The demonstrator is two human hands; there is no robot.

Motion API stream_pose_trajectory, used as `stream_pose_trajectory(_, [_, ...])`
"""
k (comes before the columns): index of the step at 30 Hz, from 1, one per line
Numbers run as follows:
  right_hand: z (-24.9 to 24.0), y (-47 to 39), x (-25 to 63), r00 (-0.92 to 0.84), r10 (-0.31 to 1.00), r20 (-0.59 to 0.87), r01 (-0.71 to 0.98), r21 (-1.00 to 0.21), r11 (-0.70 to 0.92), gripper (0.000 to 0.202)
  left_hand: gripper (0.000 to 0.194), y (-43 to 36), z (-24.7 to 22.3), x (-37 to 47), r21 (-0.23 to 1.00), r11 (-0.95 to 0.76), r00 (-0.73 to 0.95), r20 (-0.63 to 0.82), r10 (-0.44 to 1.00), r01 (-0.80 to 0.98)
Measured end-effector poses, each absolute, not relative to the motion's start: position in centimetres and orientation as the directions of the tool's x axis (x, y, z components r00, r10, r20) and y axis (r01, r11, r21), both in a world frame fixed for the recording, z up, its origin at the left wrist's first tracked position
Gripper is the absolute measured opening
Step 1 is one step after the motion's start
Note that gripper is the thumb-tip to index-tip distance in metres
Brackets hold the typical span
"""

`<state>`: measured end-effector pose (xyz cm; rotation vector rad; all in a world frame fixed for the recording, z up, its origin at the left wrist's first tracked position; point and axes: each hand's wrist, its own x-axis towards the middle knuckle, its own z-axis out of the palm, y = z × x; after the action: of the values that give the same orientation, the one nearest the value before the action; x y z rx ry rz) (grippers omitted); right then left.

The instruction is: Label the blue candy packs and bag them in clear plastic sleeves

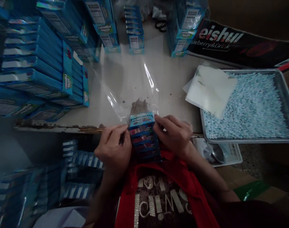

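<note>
Blue box stack (pixel 145 137) at the table's (pixel 174 103) near edge, between the two hands I'm watching.
I see the left hand (pixel 114 145) and right hand (pixel 174 134) at its sides, thumbs and forefingers pinched closed on clear film (pixel 149 76); more cartons (pixel 37 74) stand left, a tray (pixel 244 140) of pale-blue pieces (pixel 255 107) right.

Red garment (pixel 201 204), dark glitter-lettered top (pixel 164 194)
</note>
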<state>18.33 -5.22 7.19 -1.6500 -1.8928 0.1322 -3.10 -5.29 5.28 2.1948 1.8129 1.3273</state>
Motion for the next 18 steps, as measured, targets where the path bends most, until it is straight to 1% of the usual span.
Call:
stream_pose_trajectory(3, [5.5, -6.4, 19.1, -0.201, 0.815, 0.544, 0.827, -0.352, 0.439, 0.024, 0.022, -5.2, 3.7, -3.2, 0.418, -0.420, -0.010, 0.718, 0.696, 0.805])
stream_pose_trajectory(5, [4.8, -7.1, 19.7, -0.285, 0.738, 0.612, 0.779, -0.301, 0.551, 0.027, 0.026, -5.2, 2.4, -3.4, 0.400, -0.468, -0.017, 0.774, 0.632, 0.788])
stream_pose_trajectory(7, [4.3, -7.6, 20.3, -0.317, 0.714, 0.624, 0.770, -0.270, 0.578, 0.032, 0.028, -5.5, 1.3, -3.6, 0.373, -0.486, -0.023, 0.811, 0.585, 0.790])
stream_pose_trajectory(10, [3.5, -8.1, 20.8, -0.337, 0.726, 0.600, 0.777, -0.258, 0.574, 0.034, 0.028, -6.7, 0.1, -4.3, 0.287, -0.508, 0.044, 0.838, 0.543, 0.812])
stream_pose_trajectory(12, [2.7, -8.3, 21.0, -0.323, 0.748, 0.580, 0.767, -0.303, 0.566, 0.034, 0.027, -7.6, -0.5, -5.4, 0.237, -0.546, 0.146, 0.812, 0.566, 0.804])
stream_pose_trajectory(13, [2.3, -8.4, 21.1, -0.307, 0.765, 0.567, 0.756, -0.343, 0.558, 0.034, 0.026, -7.9, -0.8, -6.0, 0.239, -0.573, 0.196, 0.780, 0.594, 0.784])
stream_pose_trajectory(14, [1.9, -8.4, 21.3, -0.290, 0.784, 0.549, 0.739, -0.392, 0.547, 0.032, 0.023, -8.1, -1.0, -6.7, 0.278, -0.590, 0.224, 0.739, 0.635, 0.758])
stream_pose_trajectory(15, [1.7, -8.5, 21.6, -0.273, 0.806, 0.526, 0.715, -0.449, 0.535, 0.029, 0.020, -8.0, -1.2, -7.5, 0.361, -0.589, 0.222, 0.686, 0.693, 0.723])
stream_pose_trajectory(16, [1.5, -8.4, 21.9, -0.254, 0.830, 0.497, 0.682, -0.516, 0.518, 0.024, 0.018, -7.6, -1.4, -8.2, 0.481, -0.558, 0.179, 0.627, 0.758, 0.676])
stream_pose_trajectory(17, [1.5, -8.3, 22.1, -0.228, 0.859, 0.459, 0.642, -0.593, 0.487, 0.018, 0.019, -7.0, -1.5, -8.7, 0.624, -0.494, 0.100, 0.556, 0.825, 0.606])
stream_pose_trajectory(18, [1.6, -8.0, 22.4, -0.177, 0.894, 0.411, 0.596, -0.678, 0.430, 0.015, 0.024, -6.1, -1.6, -9.0, 0.756, -0.411, 0.013, 0.470, 0.882, 0.509])
